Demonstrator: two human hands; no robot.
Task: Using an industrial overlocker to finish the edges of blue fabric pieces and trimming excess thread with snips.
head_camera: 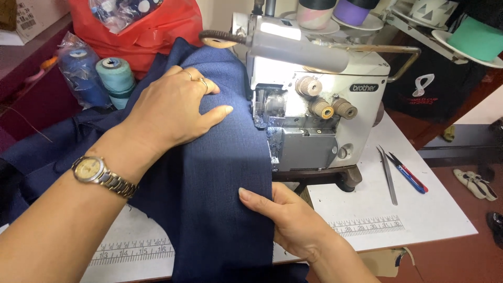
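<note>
I see a white sewing table [440, 209] with printed ruler strips along its near edge. On it stands a white overlock machine [314, 99], with dark blue fabric [220, 209] draped across the table beside and in front of it. Right of the machine lie metal tweezers [388, 175] and 2 pens [408, 173], just beside each other.

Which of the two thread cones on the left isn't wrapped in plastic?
The light teal thread cone, standing bare beside the dark blue fabric. The dark blue cone left of it sits inside a clear bag.
</note>
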